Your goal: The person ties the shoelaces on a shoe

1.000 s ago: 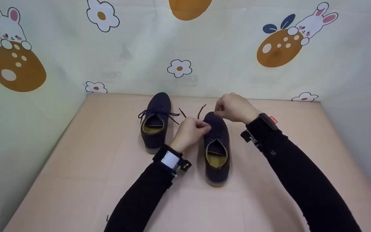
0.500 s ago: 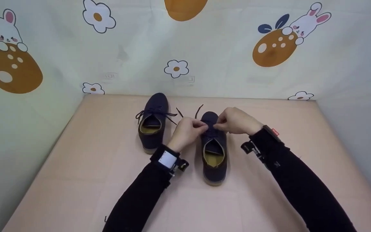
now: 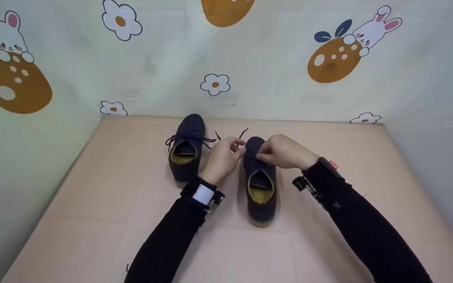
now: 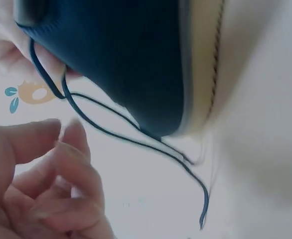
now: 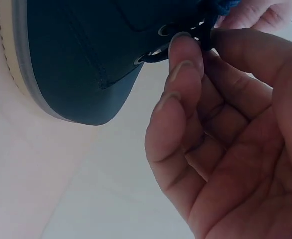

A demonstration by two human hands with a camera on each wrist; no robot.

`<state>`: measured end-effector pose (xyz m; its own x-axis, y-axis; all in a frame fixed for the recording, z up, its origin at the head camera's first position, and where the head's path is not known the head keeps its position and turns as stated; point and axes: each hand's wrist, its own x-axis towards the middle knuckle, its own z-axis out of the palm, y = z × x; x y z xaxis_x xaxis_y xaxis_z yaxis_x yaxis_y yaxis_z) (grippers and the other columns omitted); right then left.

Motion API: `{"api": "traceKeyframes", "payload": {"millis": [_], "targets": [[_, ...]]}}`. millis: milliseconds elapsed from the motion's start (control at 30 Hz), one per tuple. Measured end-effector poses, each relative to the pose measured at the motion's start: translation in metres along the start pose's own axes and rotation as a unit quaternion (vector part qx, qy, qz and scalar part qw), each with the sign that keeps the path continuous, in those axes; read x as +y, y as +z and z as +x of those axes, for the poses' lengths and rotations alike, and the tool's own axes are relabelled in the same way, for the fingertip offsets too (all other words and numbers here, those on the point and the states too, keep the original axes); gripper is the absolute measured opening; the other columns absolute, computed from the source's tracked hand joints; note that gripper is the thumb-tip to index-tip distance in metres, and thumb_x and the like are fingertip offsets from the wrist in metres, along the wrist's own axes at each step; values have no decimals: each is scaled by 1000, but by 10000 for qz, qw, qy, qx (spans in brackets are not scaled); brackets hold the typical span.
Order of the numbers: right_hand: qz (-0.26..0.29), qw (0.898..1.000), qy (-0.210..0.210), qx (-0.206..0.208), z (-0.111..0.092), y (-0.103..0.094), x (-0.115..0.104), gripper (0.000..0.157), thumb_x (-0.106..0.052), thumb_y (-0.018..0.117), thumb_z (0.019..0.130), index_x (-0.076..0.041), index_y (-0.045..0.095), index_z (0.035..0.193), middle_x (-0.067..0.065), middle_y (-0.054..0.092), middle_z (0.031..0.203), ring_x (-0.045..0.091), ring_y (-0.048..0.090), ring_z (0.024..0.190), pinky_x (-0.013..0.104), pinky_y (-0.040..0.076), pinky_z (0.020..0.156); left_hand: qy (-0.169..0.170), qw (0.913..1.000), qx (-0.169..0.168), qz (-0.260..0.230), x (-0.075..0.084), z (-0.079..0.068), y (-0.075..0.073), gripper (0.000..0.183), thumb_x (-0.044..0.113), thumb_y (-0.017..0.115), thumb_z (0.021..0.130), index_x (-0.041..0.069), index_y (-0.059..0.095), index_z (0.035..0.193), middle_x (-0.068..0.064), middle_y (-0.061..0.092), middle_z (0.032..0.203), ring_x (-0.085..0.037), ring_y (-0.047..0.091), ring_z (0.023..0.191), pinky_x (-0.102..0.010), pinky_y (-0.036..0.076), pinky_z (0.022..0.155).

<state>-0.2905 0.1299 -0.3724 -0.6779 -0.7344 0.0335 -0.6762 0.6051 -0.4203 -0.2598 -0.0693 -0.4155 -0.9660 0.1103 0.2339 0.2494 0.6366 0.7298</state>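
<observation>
The right hand [image 3: 285, 151] pinches a dark-blue cord lace [image 5: 207, 36], seemingly to steady it; a navy, pale-soled shoe [image 3: 262, 211] sits beneath; the left hand [image 3: 223, 153] alongside, fingers relaxed, holds nothing.

The head camera looks forward and down from above, and from farther back it takes in the right shoe [image 3: 261, 181] and the patterned wall [image 3: 167, 59]. Both wrist cameras look sideways from close, sharing this shoe from opposite sides.

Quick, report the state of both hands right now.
Left hand: open, holding nothing.
Right hand: closed, pinching the shoelace on the nearer shoe.
</observation>
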Motion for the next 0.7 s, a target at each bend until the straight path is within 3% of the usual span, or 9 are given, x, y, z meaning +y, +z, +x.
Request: {"api": "traceKeyframes", "payload": {"millis": [100, 200, 433, 567, 700], "targets": [[-21, 10000, -47, -8, -1, 0, -2, 16, -15, 68, 94, -6, 78, 86, -4, 67, 69, 6, 53, 56, 27, 46, 56, 159, 9995, -174, 189, -3, 0, 0, 18, 10, 72, 90, 9, 73, 107, 2, 64, 77, -15, 58, 71, -32, 46, 69], [-54, 10000, -62, 32, -3, -1, -4, 14, -14, 68, 93, -6, 79, 89, -3, 68, 72, 7, 55, 58, 28, 47, 57, 148, 9988, -371, 298, -5, 1, 0, 11, 11, 73, 89, 10, 75, 100, 3, 63, 75, -14, 57, 70, -31, 46, 68], [-275, 9964, 233, 771, -7, 1, -24, 11, -22, 75, 89, -11, 76, 87, -4, 67, 73, 12, 58, 65, 33, 48, 62, 37, 9985, -388, 395, -2, 0, -6, 7, 20, 73, 90, 13, 74, 89, 4, 60, 73, -14, 55, 68, -29, 43, 64], [-547, 9960, 428, 569, -5, 7, -36, 16, -30, 77, 87, -15, 73, 81, -6, 60, 66, 14, 55, 63, 33, 47, 58, 32, 9978, -606, 279, 1, -1, -14, 13, 21, 71, 92, 11, 73, 84, 3, 60, 70, -12, 53, 61, -25, 41, 57], [-743, 9938, 724, 393, -3, 10, -40, 15, -26, 75, 86, -14, 74, 78, -6, 60, 66, 15, 55, 62, 33, 47, 57, -29, 9929, -1193, 29, 3, -4, -23, 17, 20, 70, 91, 9, 72, 78, 3, 62, 70, -11, 52, 57, -24, 40, 53]]}}
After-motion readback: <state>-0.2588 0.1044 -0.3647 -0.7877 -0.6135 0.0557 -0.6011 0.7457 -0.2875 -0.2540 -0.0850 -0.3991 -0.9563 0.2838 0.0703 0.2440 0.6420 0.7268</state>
